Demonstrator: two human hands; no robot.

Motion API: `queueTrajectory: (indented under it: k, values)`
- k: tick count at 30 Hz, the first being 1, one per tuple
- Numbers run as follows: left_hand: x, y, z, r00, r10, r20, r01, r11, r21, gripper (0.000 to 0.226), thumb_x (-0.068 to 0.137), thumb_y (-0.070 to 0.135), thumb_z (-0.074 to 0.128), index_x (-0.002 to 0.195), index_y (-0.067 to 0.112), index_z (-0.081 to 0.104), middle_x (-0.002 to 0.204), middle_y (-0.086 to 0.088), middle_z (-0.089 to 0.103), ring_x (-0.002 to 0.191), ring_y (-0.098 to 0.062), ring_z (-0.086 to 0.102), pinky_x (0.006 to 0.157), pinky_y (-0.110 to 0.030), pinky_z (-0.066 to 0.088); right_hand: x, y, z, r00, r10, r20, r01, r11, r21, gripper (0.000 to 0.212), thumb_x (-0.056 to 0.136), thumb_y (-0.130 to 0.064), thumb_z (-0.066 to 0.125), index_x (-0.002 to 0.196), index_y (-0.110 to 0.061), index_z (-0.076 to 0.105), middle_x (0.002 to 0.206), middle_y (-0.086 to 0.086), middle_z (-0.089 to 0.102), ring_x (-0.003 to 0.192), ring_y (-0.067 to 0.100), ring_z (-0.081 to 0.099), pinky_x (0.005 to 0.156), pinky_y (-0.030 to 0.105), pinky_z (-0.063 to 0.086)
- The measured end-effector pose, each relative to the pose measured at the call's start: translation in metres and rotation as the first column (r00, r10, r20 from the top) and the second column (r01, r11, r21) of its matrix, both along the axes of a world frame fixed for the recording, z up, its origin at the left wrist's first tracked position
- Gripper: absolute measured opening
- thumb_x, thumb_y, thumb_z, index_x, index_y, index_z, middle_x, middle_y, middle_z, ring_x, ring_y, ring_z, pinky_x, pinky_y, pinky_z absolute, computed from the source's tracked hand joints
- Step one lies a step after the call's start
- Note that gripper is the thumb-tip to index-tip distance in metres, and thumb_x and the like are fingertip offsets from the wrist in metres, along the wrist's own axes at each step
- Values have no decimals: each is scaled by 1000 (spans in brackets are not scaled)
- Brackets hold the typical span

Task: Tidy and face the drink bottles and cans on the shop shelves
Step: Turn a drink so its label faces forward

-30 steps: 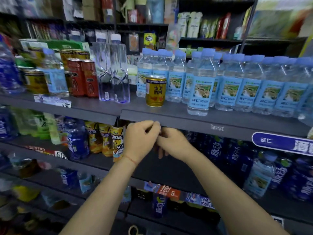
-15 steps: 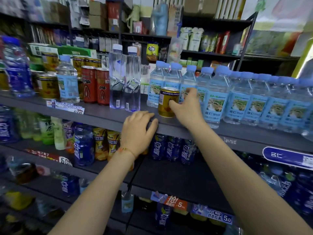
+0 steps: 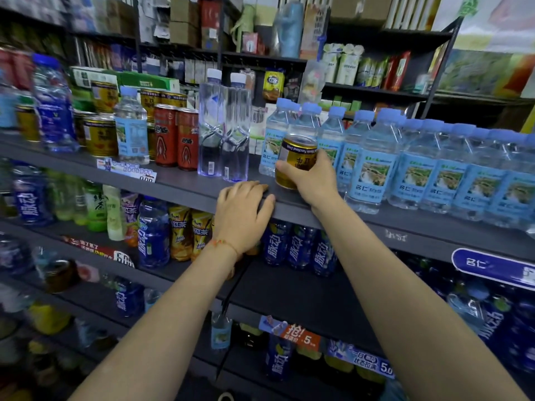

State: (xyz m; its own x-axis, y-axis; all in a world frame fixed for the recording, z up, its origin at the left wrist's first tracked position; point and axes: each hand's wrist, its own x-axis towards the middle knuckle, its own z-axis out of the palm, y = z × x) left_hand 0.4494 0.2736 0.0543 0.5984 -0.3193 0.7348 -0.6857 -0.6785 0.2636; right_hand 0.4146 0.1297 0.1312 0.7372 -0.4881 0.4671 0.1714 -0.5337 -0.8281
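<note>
on the upper grey shelf [image 3: 185, 186], just in front of the row of blue-capped water bottles [image 3: 373, 169], stands a short gold can [image 3: 295, 160], and the right hand [image 3: 315, 180] has its grip closed round it, thumb on the left side and fingers wrapped behind the right; the can looks slightly tilted, though whether its base touches the shelf cannot be told, since the hand hides it. the left hand [image 3: 241, 212] lies flat over the front edge of the same shelf, fingers spread and nearly straight, holding nothing, with a thin orange thread bracelet [image 3: 223, 244] at the wrist. just left of the can stand two tall clear bottles [image 3: 224, 134] with white caps, side by side and upright. further left are two red cans [image 3: 176, 140] touching each other, then a small water bottle [image 3: 131, 128] with a pale blue label, and more gold cans [image 3: 100, 136] behind and beside it. a price tag [image 3: 127, 170] sits on the shelf near the small bottle. on the shelf below, dark blue bottles [image 3: 299, 247] stand under the right forearm, with yellow tea bottles [image 3: 189, 233] left of the left wrist and green ones [image 3: 97, 206] beyond, their labels blurred.
</note>
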Motion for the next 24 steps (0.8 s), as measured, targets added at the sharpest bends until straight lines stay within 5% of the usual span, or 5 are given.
queueTrajectory:
  k: [4,7,12,17,24]
  values:
    - [-5,7,9,992,-22,-123,29,998,55,49,101,48,28,136,25,53,144,6,51,140,-14,34,115,-41,17,-17,11,7,985,91,148,-96,995,30,65,69,-49,84,121,-22,55,114,-8,65,105,9,62,93,35,53]
    - [-23,29,7,982,-124,-145,93,974,-207,40,98,31,41,131,19,60,134,1,60,132,-19,47,113,-41,30,-46,24,2,951,255,175,-277,954,114,43,80,-42,79,115,-32,57,110,-14,67,98,-2,64,83,20,51]
    - [-70,56,-9,667,-603,-438,-83,524,-848,29,101,17,43,94,14,71,79,0,74,72,-16,69,66,-28,55,-85,54,-56,769,614,177,-556,508,658,46,83,-40,71,119,-13,60,106,14,72,90,33,71,65,41,57]
    - [-87,61,-46,326,-760,-562,-282,490,-825,62,95,53,42,124,1,59,78,-9,52,63,-21,47,50,-28,40,-103,74,-110,628,767,128,-430,205,879,54,89,-55,48,89,-9,75,76,18,66,54,30,61,49,30,40]
    - [-88,106,-58,292,-769,-568,-305,488,-818,58,92,60,45,114,11,67,96,-15,57,62,-20,52,51,-30,40,-92,114,-119,612,785,98,-360,166,918,57,98,-53,34,111,-6,65,98,25,68,77,41,66,59,39,53]
